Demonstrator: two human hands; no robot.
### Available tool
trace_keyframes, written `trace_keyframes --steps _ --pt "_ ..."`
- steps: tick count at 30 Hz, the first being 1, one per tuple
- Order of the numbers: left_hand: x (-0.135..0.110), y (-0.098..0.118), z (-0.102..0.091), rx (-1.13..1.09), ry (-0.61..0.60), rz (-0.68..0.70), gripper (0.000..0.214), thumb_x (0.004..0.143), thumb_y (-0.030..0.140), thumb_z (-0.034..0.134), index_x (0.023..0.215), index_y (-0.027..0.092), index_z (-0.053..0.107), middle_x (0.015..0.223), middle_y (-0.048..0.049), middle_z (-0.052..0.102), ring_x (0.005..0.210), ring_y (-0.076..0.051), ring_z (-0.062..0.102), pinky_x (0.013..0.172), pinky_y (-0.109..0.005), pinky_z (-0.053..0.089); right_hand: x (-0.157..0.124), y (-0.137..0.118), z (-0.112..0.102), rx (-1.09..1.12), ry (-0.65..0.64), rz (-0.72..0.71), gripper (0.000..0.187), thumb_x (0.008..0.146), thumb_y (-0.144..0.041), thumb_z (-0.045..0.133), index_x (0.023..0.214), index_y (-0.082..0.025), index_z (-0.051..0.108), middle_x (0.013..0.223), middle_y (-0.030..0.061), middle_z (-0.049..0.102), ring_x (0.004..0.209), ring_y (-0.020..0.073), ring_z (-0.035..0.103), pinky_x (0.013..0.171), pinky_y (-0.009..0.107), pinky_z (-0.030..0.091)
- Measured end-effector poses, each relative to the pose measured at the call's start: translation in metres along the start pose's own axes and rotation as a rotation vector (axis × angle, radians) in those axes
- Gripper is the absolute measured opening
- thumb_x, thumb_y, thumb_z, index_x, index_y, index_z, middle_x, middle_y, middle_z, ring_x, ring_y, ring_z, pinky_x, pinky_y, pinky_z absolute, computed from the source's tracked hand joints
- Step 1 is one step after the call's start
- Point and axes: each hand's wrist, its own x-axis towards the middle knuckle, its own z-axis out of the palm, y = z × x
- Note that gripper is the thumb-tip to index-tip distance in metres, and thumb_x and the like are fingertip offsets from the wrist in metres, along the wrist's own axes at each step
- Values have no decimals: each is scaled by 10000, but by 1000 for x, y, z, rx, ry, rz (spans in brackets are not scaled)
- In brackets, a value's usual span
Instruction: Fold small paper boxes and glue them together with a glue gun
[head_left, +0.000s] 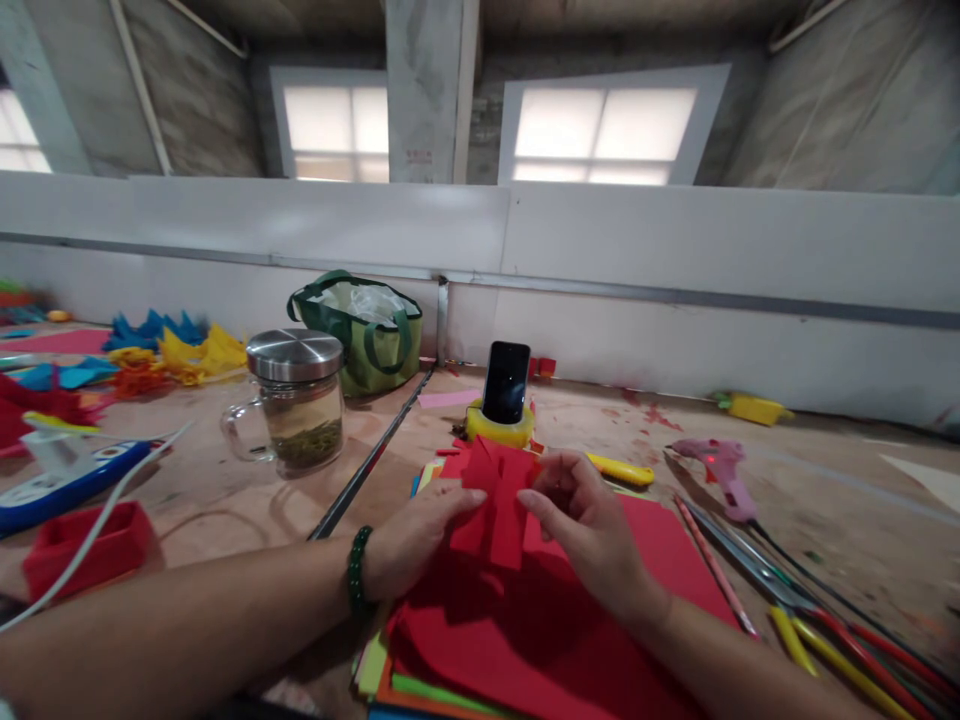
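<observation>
A folded piece of red paper (504, 505) is held up above the stack, with a slit or fold line running down its middle. My left hand (420, 525), with a dark green bead bracelet at the wrist, pinches its left side between thumb and fingers. On the right side, the thumb and curled fingers of my right hand (581, 520) grip its edge. Below both hands lies a large red sheet (540, 640) on top of a stack of coloured sheets, whose yellow, orange and green edges show at the lower left.
Beyond the stack a phone (506, 382) leans on a yellow tape roll (480, 425). Right lie a yellow cutter (622, 470), pink glue gun (716, 470), pencil (716, 565) and scissors (772, 580). Left are a glass mug (304, 420), green bag (382, 350), power strip (97, 475) and red paper box (94, 550).
</observation>
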Motion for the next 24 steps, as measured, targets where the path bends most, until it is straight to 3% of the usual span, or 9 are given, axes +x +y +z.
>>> trace_keyframes --steps 2,4,7,11,13,15,18,21,24 --pt "-1 -1 -1 61 -46 -5 344 740 414 705 865 95 676 741 -69 679 723 -201 635 728 -312 481 -3 0 -1 -106 -22 -58 224 818 -385 661 820 -220 509 672 -43 498 550 103 459 496 239 391" --pt "-2 -2 -2 153 -17 -16 377 709 447 739 819 94 666 702 -54 656 643 -165 602 639 -264 459 -7 -1 -1 -227 -61 -91 228 831 -392 652 782 -217 514 687 -34 493 577 111 464 530 252 398" --pt "-2 -3 -2 271 9 12 416 674 478 768 801 95 668 716 -49 652 603 -133 561 566 -223 419 -11 -4 0 -388 -118 -79 315 748 -423 737 864 -223 522 776 -15 549 658 141 513 604 281 435" --pt "-1 -2 1 245 -44 56 444 693 489 757 901 105 678 819 -68 677 720 -163 600 642 -235 454 -13 -7 1 -497 -153 -38 386 696 -350 761 973 -228 522 901 14 615 754 180 577 694 325 474" --pt "0 -1 1 217 -6 48 428 713 500 738 864 106 673 787 -65 675 720 -170 606 656 -244 458 -12 -7 2 -402 -157 -32 295 764 -293 674 1010 -229 524 952 32 633 807 189 605 741 339 491" --pt "1 -1 1 196 47 36 412 721 501 726 801 102 665 725 -59 664 672 -164 597 628 -245 447 -10 -6 1 -174 -164 20 251 825 -292 590 1054 -232 505 969 43 648 827 192 627 744 341 511" --pt "3 -1 -3 111 106 29 381 713 476 727 751 102 659 664 -49 651 620 -152 579 603 -241 437 -4 -4 0 151 -132 150 341 834 -384 597 1115 -235 472 847 21 661 710 183 634 656 329 524" --pt "6 -2 -6 15 182 48 332 683 436 748 722 119 656 627 -24 636 598 -139 571 600 -230 442 0 -3 -1 171 -53 180 500 790 -438 665 1195 -209 481 631 -44 578 560 144 548 543 267 456" --pt "6 -1 -7 -29 182 46 287 681 394 755 712 122 670 595 -14 624 597 -141 588 583 -218 444 0 -1 -5 35 1 84 576 844 -395 622 1349 -194 431 550 -88 439 496 103 410 480 222 346"
